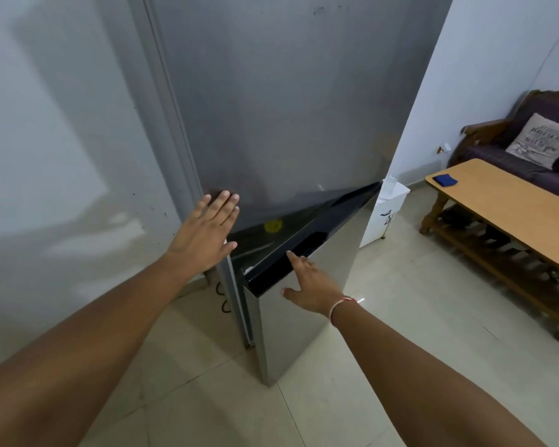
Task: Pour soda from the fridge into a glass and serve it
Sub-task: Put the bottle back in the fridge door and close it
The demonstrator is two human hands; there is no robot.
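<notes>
Pale walls (46, 124), tiled floor (400, 301), wooden table (497, 201), perhaps sofa (504, 159)

Left hand (207, 230) pressing flat against fridge upper door (288, 108); right hand (310, 285) reaching into top-edge recess (312, 242) of lower door (304, 324), fingers (293, 257) possibly hooking inside; lower door standing ajar.

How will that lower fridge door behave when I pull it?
Already ajar, the lower door looks rigid and should swing as one piece. Its glossy black top edge may feel slippery under the right hand.
</notes>
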